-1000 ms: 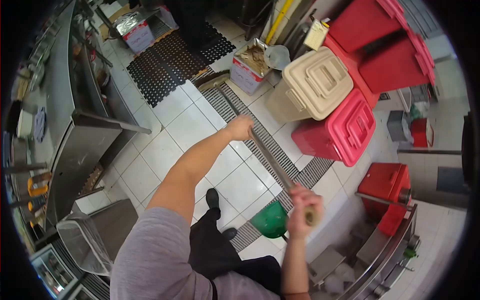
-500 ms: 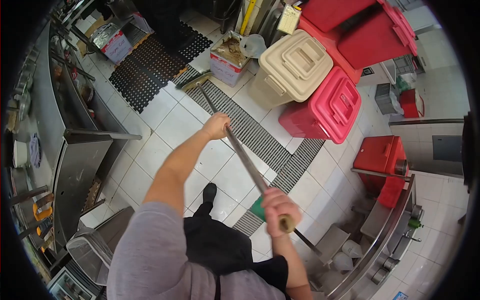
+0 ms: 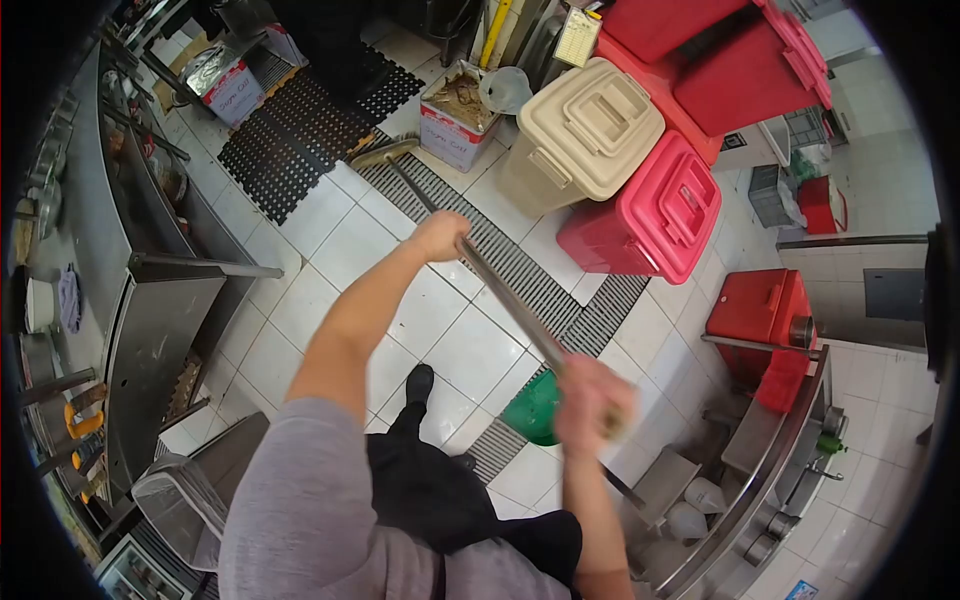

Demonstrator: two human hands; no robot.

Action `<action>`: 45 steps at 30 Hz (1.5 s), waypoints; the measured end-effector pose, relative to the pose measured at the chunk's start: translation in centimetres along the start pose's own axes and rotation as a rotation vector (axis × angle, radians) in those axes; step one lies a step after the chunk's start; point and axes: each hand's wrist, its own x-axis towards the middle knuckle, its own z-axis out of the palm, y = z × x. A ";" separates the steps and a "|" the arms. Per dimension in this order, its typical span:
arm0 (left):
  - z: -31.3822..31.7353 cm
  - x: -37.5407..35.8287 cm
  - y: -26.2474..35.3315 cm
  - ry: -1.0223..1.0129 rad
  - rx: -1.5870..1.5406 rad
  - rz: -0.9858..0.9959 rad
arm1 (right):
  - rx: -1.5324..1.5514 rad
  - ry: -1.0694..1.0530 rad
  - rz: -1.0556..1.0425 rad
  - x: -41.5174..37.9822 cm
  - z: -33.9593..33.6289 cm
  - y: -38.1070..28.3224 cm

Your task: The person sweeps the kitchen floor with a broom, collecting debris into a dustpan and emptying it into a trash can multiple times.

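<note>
A long-handled broom point(image 3: 515, 303) slants across the middle of the view, its head point(image 3: 384, 152) on the floor at the drain grate point(image 3: 500, 250), left of an open carton. My left hand point(image 3: 441, 236) is closed round the middle of the handle. Nearer to me, my right hand point(image 3: 592, 402) is wrapped round the top end of the handle, slightly blurred. Below the handle, beside my right hand, a green round object point(image 3: 531, 410) lies on the floor, partly hidden.
Beige point(image 3: 590, 130) and pink point(image 3: 645, 215) lidded bins stand right of the grate. A black perforated mat point(image 3: 290, 145) and a person's dark legs point(image 3: 325, 45) are at the top. Steel counter point(image 3: 165, 330) at left, sink bench point(image 3: 745, 490) at right, grey trash bin point(image 3: 200, 480) lower left.
The broom head has shifted slightly left and up. My right hand has moved right with the handle end, my left hand slightly right. More of the green object shows.
</note>
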 end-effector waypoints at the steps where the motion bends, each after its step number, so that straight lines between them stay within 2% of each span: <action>1: 1.7 -0.8 -2.4 0.054 0.006 -0.088 | 0.225 -0.040 -0.040 -1.1 2.4 2.4; 2: 2.2 -0.8 -3.8 0.117 0.014 -0.175 | 0.206 -0.046 -0.053 -1.4 3.6 2.3; 3: 0.8 -0.1 -2.8 0.133 0.022 -0.179 | 0.214 -0.058 -0.065 -0.1 3.5 1.9; 5: -1.7 -1.2 2.2 -0.083 -0.053 -0.290 | 0.326 0.027 0.049 1.9 1.9 -1.1; 7: -1.9 -1.0 4.3 -0.164 -0.019 -0.055 | 0.414 0.137 0.133 3.9 -1.5 -5.1; 9: -4.8 -1.0 8.4 -0.259 -0.029 0.137 | 0.554 -0.037 0.028 5.1 -5.1 -9.0; 11: -7.2 -0.9 11.0 -0.237 -0.086 0.173 | 0.641 0.011 -0.116 4.7 -6.1 -10.6; 12: -6.8 -0.6 10.1 -0.165 -0.045 0.144 | 0.603 -0.002 -0.135 4.6 -6.1 -10.1; 14: -5.3 0.8 5.7 -0.029 0.022 0.029 | 0.472 -0.012 -0.006 4.1 -4.2 -6.6; 15: -4.1 1.2 2.5 0.040 0.059 -0.051 | 0.349 -0.138 -0.001 3.9 -2.3 -3.4; 16: -2.7 0.8 -0.2 0.044 0.062 -0.050 | 0.201 -0.123 -0.001 1.8 -0.7 0.8; 17: -1.4 -0.1 -2.9 0.061 0.033 -0.146 | 0.180 -0.143 0.098 0.1 1.6 2.8; 18: -0.8 -0.5 -4.8 0.086 0.012 -0.242 | 0.205 -0.190 0.046 -0.3 3.7 2.3; 19: -0.9 -1.1 -4.4 0.084 -0.037 -0.200 | 0.232 -0.245 -0.003 -0.1 5.0 1.3; 20: -0.3 -1.7 -3.6 0.073 -0.059 -0.213 | 0.229 -0.192 0.036 0.2 4.8 -0.2; 22: -1.1 -2.6 1.9 0.023 -0.105 -0.208 | 0.301 -0.148 0.038 1.2 2.5 -3.6; 23: -1.6 -3.1 4.9 0.017 -0.128 -0.191 | 0.302 -0.129 0.113 1.8 0.9 -6.2; 25: -1.3 -4.5 9.8 -0.014 -0.187 -0.123 | 0.314 -0.011 0.153 3.1 -1.7 -10.9; 27: -2.4 -5.6 14.2 0.045 -0.290 0.052 | 0.320 -0.206 0.017 4.2 -4.5 -13.8; 29: -3.8 -5.7 17.4 0.101 -0.381 0.184 | 0.512 -0.281 -0.055 4.7 -7.0 -16.0; 30: -4.6 -5.5 18.3 0.079 -0.366 0.216 | 0.503 -0.278 -0.057 4.8 -7.3 -16.8; 32: -4.9 -4.3 17.7 0.081 -0.339 0.226 | 0.470 -0.354 -0.142 4.8 -7.4 -17.7; 33: -5.3 -3.4 16.6 0.084 -0.301 0.239 | 0.549 -0.288 -0.150 4.3 -7.1 -16.6; 34: -5.2 -2.4 14.5 0.120 -0.292 0.216 | 0.627 -0.219 -0.156 3.4 -6.6 -14.9; 35: -4.6 -1.3 11.7 0.154 -0.283 0.196 | 0.297 -0.092 -0.097 2.6 -4.5 -13.5; 36: -3.8 -0.1 8.5 0.193 -0.233 0.126 | 0.137 -0.174 -0.096 3.0 -2.0 -11.1; 37: -2.8 0.4 5.8 0.233 -0.183 0.055 | -0.349 -0.117 0.046 1.9 -0.5 -8.8; 38: -1.8 -0.1 4.2 0.233 -0.181 0.056 | 0.004 -0.059 -0.020 0.4 1.0 -4.2; 39: -1.7 -0.3 3.5 0.215 -0.206 0.012 | 0.252 -0.067 -0.030 0.6 3.0 -3.7; 41: -0.8 -1.2 2.9 0.204 -0.229 -0.044 | 0.247 -0.055 0.014 1.7 3.0 -5.1; 45: -0.4 -6.3 8.0 0.068 -0.239 -0.279 | 0.330 -0.110 0.139 2.8 -1.3 -6.8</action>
